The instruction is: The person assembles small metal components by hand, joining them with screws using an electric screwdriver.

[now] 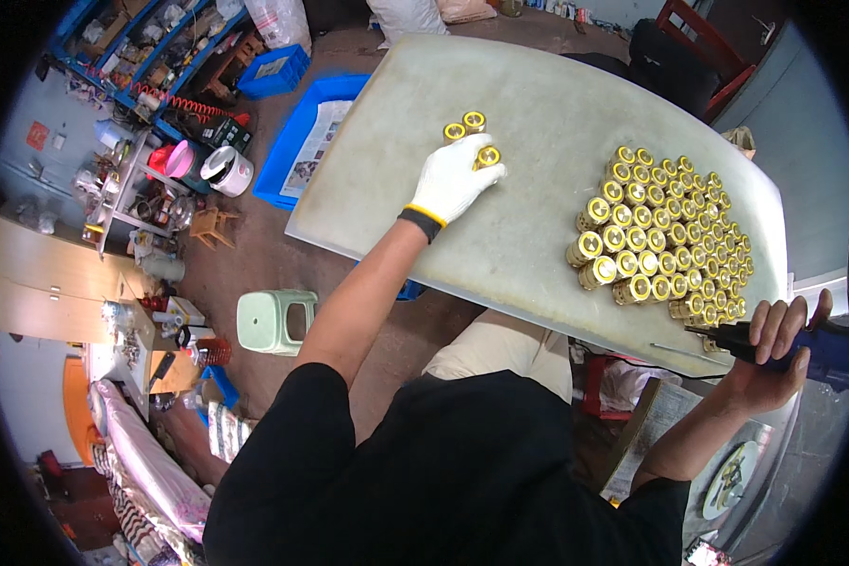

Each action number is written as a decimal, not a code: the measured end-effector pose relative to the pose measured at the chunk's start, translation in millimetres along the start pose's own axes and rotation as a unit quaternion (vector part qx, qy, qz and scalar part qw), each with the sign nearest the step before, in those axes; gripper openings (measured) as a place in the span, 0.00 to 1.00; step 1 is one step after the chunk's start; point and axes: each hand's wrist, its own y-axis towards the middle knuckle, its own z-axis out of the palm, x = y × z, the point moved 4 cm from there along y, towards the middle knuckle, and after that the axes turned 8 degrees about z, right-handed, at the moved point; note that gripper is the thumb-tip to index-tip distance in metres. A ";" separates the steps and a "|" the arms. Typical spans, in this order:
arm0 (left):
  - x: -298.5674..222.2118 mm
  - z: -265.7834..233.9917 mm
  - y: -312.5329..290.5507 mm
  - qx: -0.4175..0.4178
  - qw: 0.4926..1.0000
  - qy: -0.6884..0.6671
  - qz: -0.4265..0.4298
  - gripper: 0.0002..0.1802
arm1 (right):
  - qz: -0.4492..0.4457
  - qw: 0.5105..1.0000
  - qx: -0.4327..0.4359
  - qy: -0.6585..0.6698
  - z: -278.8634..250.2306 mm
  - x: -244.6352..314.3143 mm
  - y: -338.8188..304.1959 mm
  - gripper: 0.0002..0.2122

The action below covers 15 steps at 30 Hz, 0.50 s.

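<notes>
My left hand (457, 179), in a white knit glove with a yellow and black cuff, is over the left half of the table. Its thumb and fingers close on a short brass-coloured cylinder (488, 157) with a yellow-rimmed round top. Just beyond the fingertips stand two similar cylinders (474, 123), side by side. At the right edge my bare right hand (772, 354) grips a dark blue power tool (825, 357) with a black nose pointing left. Beside that nose stands a large cluster of the same cylinders (665, 236), upright and packed close together.
The pale grey table (528, 217) has a thin metal rod (689, 354) near its front right edge. A blue tray (278, 156) lined with newspaper lies beyond its left side. A pale green stool (269, 321) stands on the floor at left. A plate (729, 479) sits lower right.
</notes>
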 end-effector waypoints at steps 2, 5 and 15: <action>-17.1 -10.2 -5.0 -0.070 0.994 0.054 0.068 0.28 | -0.005 1.000 -0.018 0.020 -9.5 6.6 1.9 0.33; -58.4 -27.9 -34.0 -0.112 0.991 -0.050 0.056 0.23 | -0.005 0.997 -0.019 0.081 -27.4 27.4 8.0 0.33; -29.9 40.8 -44.6 0.040 0.997 0.071 0.000 0.33 | -0.043 0.952 -0.295 0.065 -61.6 79.7 9.2 0.42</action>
